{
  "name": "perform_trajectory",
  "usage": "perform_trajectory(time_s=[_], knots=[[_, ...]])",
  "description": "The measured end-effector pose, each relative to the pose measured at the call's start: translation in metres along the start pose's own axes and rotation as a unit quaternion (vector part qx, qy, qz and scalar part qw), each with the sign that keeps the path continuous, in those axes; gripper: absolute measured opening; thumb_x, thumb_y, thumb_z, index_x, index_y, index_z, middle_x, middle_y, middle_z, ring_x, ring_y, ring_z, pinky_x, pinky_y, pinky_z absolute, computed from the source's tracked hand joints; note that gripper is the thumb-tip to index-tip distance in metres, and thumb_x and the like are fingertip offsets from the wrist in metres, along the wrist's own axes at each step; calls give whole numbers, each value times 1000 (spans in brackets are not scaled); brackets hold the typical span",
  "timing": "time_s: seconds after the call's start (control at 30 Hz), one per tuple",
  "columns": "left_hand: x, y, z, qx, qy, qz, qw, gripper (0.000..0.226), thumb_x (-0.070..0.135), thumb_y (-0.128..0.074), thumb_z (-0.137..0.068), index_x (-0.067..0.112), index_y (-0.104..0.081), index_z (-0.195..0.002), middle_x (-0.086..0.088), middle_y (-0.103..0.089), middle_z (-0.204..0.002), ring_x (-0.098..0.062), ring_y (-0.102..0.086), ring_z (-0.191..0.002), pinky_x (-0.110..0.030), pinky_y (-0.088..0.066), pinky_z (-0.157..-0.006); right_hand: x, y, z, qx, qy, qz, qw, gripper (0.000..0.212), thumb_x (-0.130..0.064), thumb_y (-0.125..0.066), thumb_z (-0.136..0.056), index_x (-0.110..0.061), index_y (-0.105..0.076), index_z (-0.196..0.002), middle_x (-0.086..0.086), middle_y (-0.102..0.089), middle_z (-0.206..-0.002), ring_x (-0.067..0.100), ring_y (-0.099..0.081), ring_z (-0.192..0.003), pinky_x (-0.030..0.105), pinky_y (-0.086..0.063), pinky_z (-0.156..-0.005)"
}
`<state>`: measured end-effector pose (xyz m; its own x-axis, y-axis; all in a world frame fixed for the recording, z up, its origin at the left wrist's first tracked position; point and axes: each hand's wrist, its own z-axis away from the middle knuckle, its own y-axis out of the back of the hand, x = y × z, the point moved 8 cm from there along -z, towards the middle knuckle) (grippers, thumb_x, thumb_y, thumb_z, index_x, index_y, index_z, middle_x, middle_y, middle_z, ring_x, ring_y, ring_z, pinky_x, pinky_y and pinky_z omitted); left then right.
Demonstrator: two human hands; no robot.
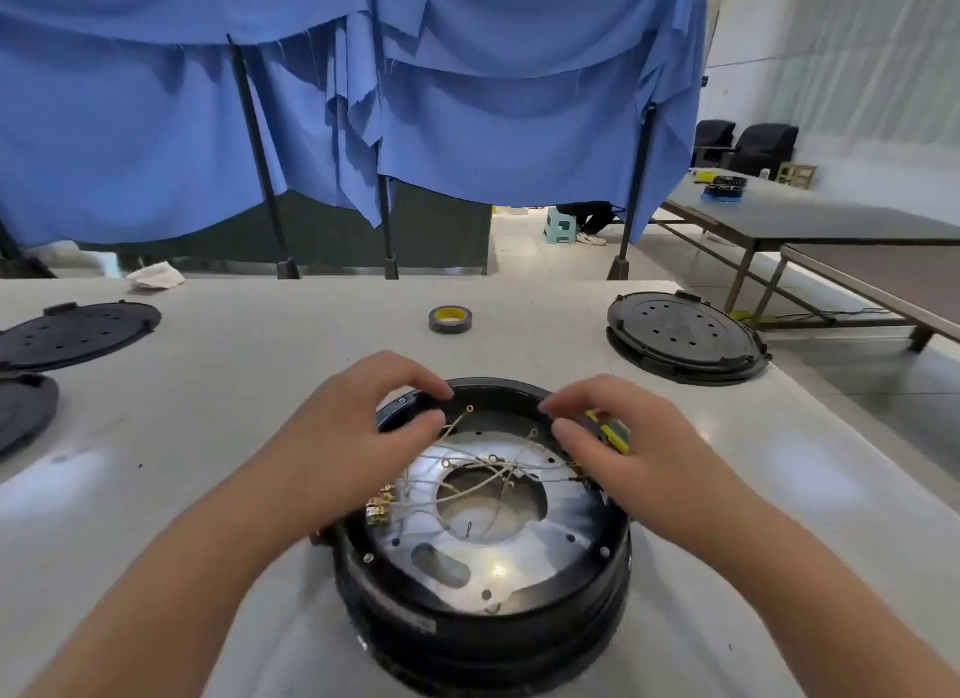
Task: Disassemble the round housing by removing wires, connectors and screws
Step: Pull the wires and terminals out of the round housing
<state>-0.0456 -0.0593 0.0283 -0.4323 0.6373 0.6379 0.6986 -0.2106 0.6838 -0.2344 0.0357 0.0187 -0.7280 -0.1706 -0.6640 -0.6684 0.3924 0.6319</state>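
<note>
The round black housing (483, 630) sits on the white table just in front of me, open on top, with a silver plate (524, 546) inside. Several thin pale wires (483, 476) with ring ends cross the plate, and gold connectors (382, 507) stick out at the inner left wall. My left hand (358, 432) is over the housing's far left rim, thumb and fingers pinching one wire near its ring end. My right hand (623, 448) is at the far right rim, fingers curled, with a yellow-and-black tool (613, 429) held under it.
A roll of black tape with a yellow core (450, 319) lies behind the housing. A black round cover (685, 336) sits at the back right, and two more black covers (78, 331) lie at the left edge. Blue curtains hang behind the table.
</note>
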Motion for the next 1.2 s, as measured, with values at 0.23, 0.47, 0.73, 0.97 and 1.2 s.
perform_trajectory(time_s=[0.23,0.47,0.73,0.97,1.2], knots=[[-75,-22,-36,28,156,152,975,18,21,-56,-94,34,-67,-100,10,-68,-108,-5,-61,-103,-19,-44,-83,-14,-66,-44,-121,-2,16,993,10,-31,-64,-86,-32,-70,-95,-19,-68,-89,-6,-62,-87,19,-51,-82],[-101,-28,-19,48,195,197,960,23,17,-57,-92,33,-73,-88,18,-71,-90,9,-64,-80,-7,-43,-65,-7,-94,-46,-178,8,82,981,5,-32,-64,-86,-31,-69,-86,-16,-68,-85,-2,-60,-83,28,-52,-82],[-105,-35,-6,-6,220,302,928,23,21,-54,-95,15,-75,-102,-5,-76,-97,-22,-71,-93,-34,-54,-86,-9,-87,-46,-143,3,60,988,5,-39,-70,-81,-34,-70,-81,-24,-66,-82,-8,-60,-83,20,-51,-79],[-102,-38,-8,18,220,311,924,24,16,-53,-94,10,-74,-101,-10,-75,-97,-26,-70,-96,-33,-52,-84,-27,-99,-57,-190,-7,71,979,9,-33,-64,-86,-30,-72,-87,-17,-69,-82,-4,-62,-79,20,-53,-76],[-102,-45,-12,20,207,296,932,24,17,-51,-95,12,-74,-98,-6,-74,-97,-22,-68,-96,-32,-50,-85,-27,-118,-68,-208,-38,59,976,11,-26,-64,-82,-26,-74,-87,-10,-72,-79,3,-65,-73,18,-53,-66]])
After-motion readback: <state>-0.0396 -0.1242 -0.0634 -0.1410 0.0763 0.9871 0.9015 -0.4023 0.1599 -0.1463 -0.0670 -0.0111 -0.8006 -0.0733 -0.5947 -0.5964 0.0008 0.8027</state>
